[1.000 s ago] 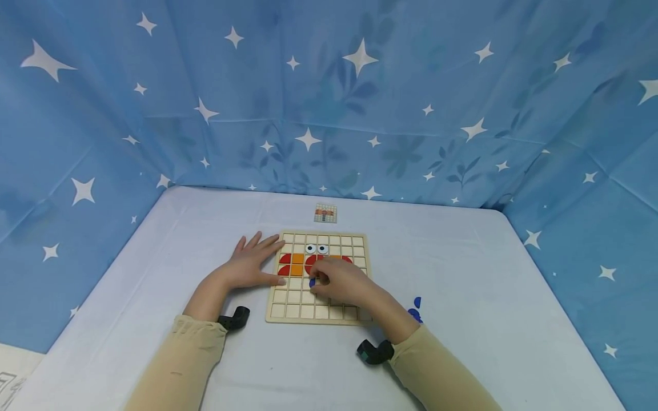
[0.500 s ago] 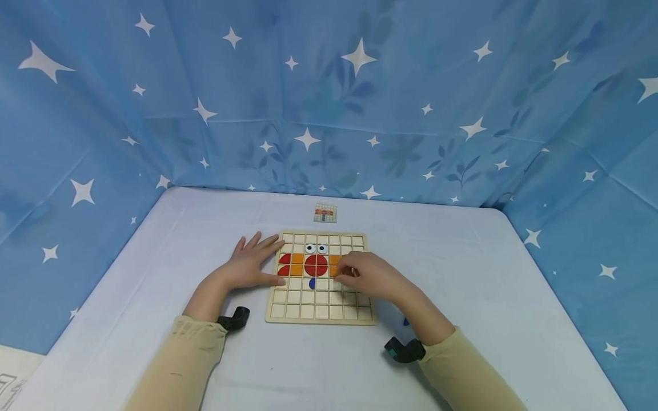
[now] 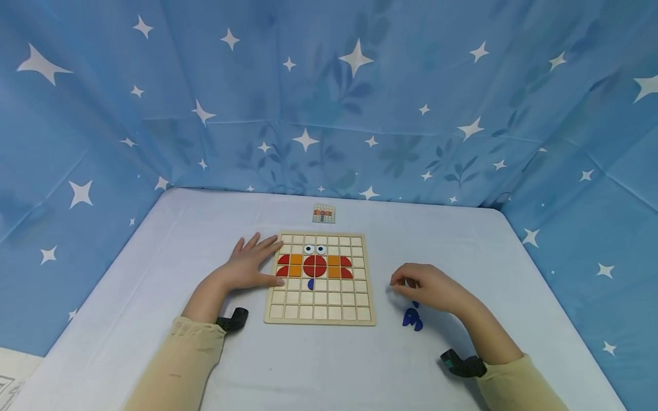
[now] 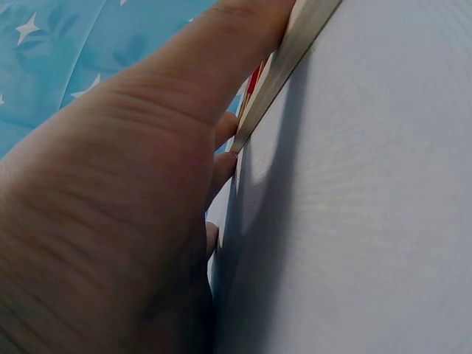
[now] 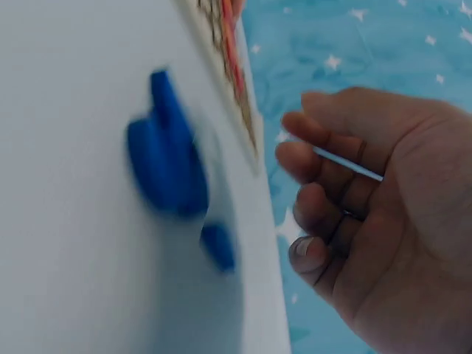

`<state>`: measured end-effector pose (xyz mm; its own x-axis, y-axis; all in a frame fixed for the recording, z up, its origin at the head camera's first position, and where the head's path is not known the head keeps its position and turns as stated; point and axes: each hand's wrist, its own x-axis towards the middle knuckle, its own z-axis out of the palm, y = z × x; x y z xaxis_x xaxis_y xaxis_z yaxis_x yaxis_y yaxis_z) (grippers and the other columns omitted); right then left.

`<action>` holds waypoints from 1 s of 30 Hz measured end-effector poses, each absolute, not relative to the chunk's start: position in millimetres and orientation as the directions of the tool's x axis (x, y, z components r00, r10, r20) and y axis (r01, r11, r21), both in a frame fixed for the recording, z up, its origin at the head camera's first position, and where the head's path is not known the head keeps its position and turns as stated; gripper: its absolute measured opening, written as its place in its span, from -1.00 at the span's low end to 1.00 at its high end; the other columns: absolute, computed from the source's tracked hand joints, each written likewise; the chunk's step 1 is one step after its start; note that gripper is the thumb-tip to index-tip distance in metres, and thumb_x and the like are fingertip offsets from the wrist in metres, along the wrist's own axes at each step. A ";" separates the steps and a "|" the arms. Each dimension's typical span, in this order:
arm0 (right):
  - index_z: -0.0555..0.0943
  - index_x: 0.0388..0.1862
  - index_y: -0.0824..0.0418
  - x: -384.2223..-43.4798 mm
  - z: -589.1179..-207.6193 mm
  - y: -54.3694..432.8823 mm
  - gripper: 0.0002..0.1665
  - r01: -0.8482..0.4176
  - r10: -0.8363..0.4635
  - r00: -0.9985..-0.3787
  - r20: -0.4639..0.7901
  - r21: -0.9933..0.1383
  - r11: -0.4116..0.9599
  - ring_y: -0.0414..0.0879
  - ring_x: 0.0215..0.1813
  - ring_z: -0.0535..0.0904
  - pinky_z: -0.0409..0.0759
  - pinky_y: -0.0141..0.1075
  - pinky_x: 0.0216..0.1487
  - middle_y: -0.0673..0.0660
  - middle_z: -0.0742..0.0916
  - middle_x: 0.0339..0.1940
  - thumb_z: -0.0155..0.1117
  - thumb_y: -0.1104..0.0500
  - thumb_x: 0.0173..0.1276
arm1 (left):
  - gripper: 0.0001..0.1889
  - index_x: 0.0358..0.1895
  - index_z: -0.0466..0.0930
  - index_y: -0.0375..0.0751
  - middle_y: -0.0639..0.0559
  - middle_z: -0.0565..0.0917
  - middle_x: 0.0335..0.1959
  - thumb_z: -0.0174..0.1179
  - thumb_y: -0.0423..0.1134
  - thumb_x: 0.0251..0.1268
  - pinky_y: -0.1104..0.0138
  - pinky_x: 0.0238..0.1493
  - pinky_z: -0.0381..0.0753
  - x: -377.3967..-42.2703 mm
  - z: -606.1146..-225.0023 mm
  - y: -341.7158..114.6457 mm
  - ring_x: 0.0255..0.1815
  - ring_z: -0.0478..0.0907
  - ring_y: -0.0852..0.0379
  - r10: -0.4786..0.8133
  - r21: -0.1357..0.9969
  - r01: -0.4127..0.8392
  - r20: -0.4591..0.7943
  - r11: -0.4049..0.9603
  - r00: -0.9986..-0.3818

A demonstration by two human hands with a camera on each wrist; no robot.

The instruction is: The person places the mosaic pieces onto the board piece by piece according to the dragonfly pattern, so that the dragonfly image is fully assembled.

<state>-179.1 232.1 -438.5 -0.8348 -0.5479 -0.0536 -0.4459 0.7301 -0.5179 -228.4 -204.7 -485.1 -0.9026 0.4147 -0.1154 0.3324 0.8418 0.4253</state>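
Since the previous head frame, the right hand [image 3: 430, 288] is moving off the gridded board [image 3: 327, 298] to the right, now hovering by loose blue pieces [image 3: 410, 317] on the table; its fingers are curving loosely, holding nothing visible. Its departure is exposing the right-hand orange squares [image 3: 333, 261] and red pieces [image 3: 346, 261]. The left hand [image 3: 248, 269] is staying spread, thumb and fingertips resting at the board's left edge, gripping nothing. One blue half-disc [image 3: 311, 284] is lying on the board, just near of the red circle [image 3: 315, 266]. Printed marks [image 3: 5, 383], near left, are running out of view, unreadable.
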 end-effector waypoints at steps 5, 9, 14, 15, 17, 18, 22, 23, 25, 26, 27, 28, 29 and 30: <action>0.66 -0.11 -0.11 -173.6 -449.1 254.7 -0.83 -0.479 -0.583 -0.811 -0.044 -0.523 0.705 -0.24 -0.13 0.50 0.56 -0.28 -0.09 -0.24 0.65 -0.18 0.39 0.05 0.33 | 0.07 0.57 0.12 0.12 0.01 0.06 0.63 0.33 0.41 -0.02 -0.25 0.54 -0.41 -227.3 -485.0 -204.4 0.65 -0.27 -0.26 0.414 0.426 0.332 -0.115 0.842 -0.903; 0.64 -0.09 -0.19 -169.8 -457.9 266.4 -0.73 -0.511 -0.624 -0.779 -0.061 -0.514 0.689 -0.25 0.00 0.47 0.52 -0.23 0.06 -0.26 0.64 -0.07 0.45 -0.07 0.24 | 0.07 0.57 0.11 0.12 0.01 0.05 0.63 0.33 0.42 -0.02 -0.25 0.53 -0.42 -227.6 -487.4 -205.1 0.65 -0.28 -0.26 0.422 0.431 0.338 -0.114 0.837 -0.899; 0.61 -0.03 -0.27 -168.4 -465.9 272.0 -0.52 -0.581 -0.679 -0.733 -0.054 -0.471 0.664 -0.31 0.07 0.39 0.46 -0.23 0.12 -0.29 0.56 0.02 0.53 -0.23 0.06 | 0.08 0.58 0.08 0.15 0.02 0.04 0.63 0.30 0.45 -0.02 -0.24 0.54 -0.42 -228.5 -489.4 -205.7 0.65 -0.29 -0.25 0.421 0.422 0.339 -0.117 0.841 -0.899; 0.60 -0.03 -0.28 -168.4 -466.5 272.3 -0.50 -0.590 -0.684 -0.727 -0.051 -0.464 0.661 -0.31 0.07 0.37 0.46 -0.23 0.11 -0.29 0.54 0.02 0.54 -0.24 0.04 | 0.08 0.58 0.09 0.15 0.02 0.04 0.63 0.30 0.45 -0.02 -0.24 0.53 -0.42 -228.5 -489.4 -205.7 0.65 -0.28 -0.25 0.421 0.423 0.339 -0.116 0.841 -0.900; 0.60 -0.03 -0.27 -168.7 -467.5 272.3 -0.49 -0.603 -0.689 -0.724 -0.036 -0.452 0.657 -0.31 0.06 0.37 0.46 -0.24 0.09 -0.27 0.54 0.02 0.56 -0.22 0.03 | 0.07 0.58 0.10 0.14 0.02 0.05 0.63 0.30 0.45 -0.02 -0.24 0.53 -0.42 -228.5 -488.6 -205.7 0.65 -0.28 -0.26 0.420 0.426 0.338 -0.112 0.839 -0.901; 0.60 -0.04 -0.27 -168.8 -467.7 272.1 -0.50 -0.598 -0.683 -0.730 -0.033 -0.454 0.661 -0.31 0.05 0.38 0.47 -0.25 0.08 -0.27 0.54 0.01 0.57 -0.19 0.03 | 0.07 0.57 0.11 0.13 0.01 0.05 0.63 0.31 0.44 -0.02 -0.25 0.53 -0.42 -228.4 -488.0 -205.8 0.65 -0.28 -0.27 0.421 0.429 0.339 -0.109 0.837 -0.901; 0.61 -0.09 -0.28 -169.3 -469.7 270.0 -0.63 -0.545 -0.630 -0.776 -0.036 -0.466 0.697 -0.31 0.02 0.40 0.52 -0.29 0.07 -0.28 0.55 -0.05 0.53 -0.12 0.13 | 0.06 0.57 0.12 0.13 0.02 0.06 0.63 0.32 0.42 -0.01 -0.25 0.53 -0.42 -227.5 -485.5 -206.0 0.64 -0.27 -0.27 0.422 0.431 0.341 -0.106 0.836 -0.900; 0.61 -0.11 -0.29 -169.4 -470.7 269.9 -0.66 -0.528 -0.612 -0.790 -0.036 -0.466 0.710 -0.31 0.02 0.40 0.53 -0.29 0.07 -0.29 0.56 -0.06 0.52 -0.11 0.16 | 0.06 0.57 0.12 0.13 0.02 0.06 0.63 0.32 0.42 -0.01 -0.25 0.53 -0.42 -227.6 -485.1 -205.7 0.65 -0.27 -0.27 0.422 0.430 0.341 -0.107 0.836 -0.900; 0.61 -0.13 -0.30 -170.1 -472.9 269.9 -0.71 -0.505 -0.584 -0.811 -0.032 -0.464 0.727 -0.32 0.02 0.41 0.55 -0.28 0.08 -0.30 0.56 -0.09 0.48 -0.14 0.19 | 0.06 0.57 0.11 0.13 0.02 0.05 0.63 0.32 0.42 -0.01 -0.25 0.53 -0.42 -227.9 -485.1 -205.3 0.65 -0.27 -0.26 0.421 0.426 0.340 -0.110 0.839 -0.900; 0.61 -0.13 -0.30 -170.7 -474.1 270.1 -0.73 -0.497 -0.574 -0.819 -0.028 -0.465 0.732 -0.32 0.02 0.42 0.55 -0.27 0.08 -0.31 0.56 -0.10 0.47 -0.15 0.21 | 0.06 0.57 0.11 0.13 0.02 0.05 0.63 0.32 0.42 -0.01 -0.25 0.53 -0.42 -228.0 -485.2 -205.3 0.65 -0.27 -0.27 0.420 0.425 0.340 -0.110 0.839 -0.901; 0.61 -0.13 -0.32 -171.5 -475.5 270.8 -0.74 -0.491 -0.565 -0.825 -0.024 -0.466 0.736 -0.32 0.02 0.42 0.56 -0.27 0.09 -0.32 0.56 -0.11 0.45 -0.16 0.22 | 0.06 0.57 0.11 0.13 0.02 0.05 0.63 0.32 0.42 -0.01 -0.25 0.53 -0.42 -228.0 -485.3 -205.4 0.65 -0.27 -0.27 0.421 0.424 0.340 -0.111 0.839 -0.900; 0.61 -0.12 -0.32 -172.2 -476.8 271.9 -0.76 -0.488 -0.562 -0.827 -0.018 -0.471 0.734 -0.33 0.02 0.43 0.56 -0.26 0.09 -0.33 0.57 -0.12 0.43 -0.16 0.25 | 0.06 0.57 0.11 0.13 0.02 0.05 0.63 0.32 0.42 0.00 -0.25 0.53 -0.41 -228.3 -485.4 -205.5 0.65 -0.27 -0.27 0.420 0.425 0.339 -0.112 0.839 -0.900; 0.62 -0.11 -0.32 -173.2 -478.3 273.2 -0.79 -0.493 -0.565 -0.825 -0.005 -0.481 0.724 -0.33 0.01 0.44 0.56 -0.27 0.09 -0.33 0.58 -0.12 0.40 -0.13 0.29 | 0.06 0.57 0.11 0.13 0.02 0.05 0.63 0.31 0.42 0.00 -0.25 0.53 -0.41 -228.4 -485.6 -205.5 0.64 -0.27 -0.27 0.420 0.425 0.338 -0.113 0.840 -0.901; 0.62 -0.09 -0.31 -174.2 -479.3 275.1 -0.80 -0.499 -0.573 -0.819 0.003 -0.496 0.711 -0.33 0.01 0.45 0.56 -0.28 0.08 -0.32 0.59 -0.11 0.37 -0.07 0.33 | 0.06 0.57 0.10 0.13 0.02 0.04 0.63 0.31 0.42 0.00 -0.25 0.53 -0.41 -228.4 -485.8 -205.4 0.64 -0.27 -0.27 0.418 0.425 0.336 -0.115 0.841 -0.901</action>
<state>-174.2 275.1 -479.3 -0.8195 -0.5731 0.0026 -0.4987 0.7109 -0.4959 -228.4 -205.4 -485.8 -0.9010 0.4182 -0.1153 0.3357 0.8406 0.4252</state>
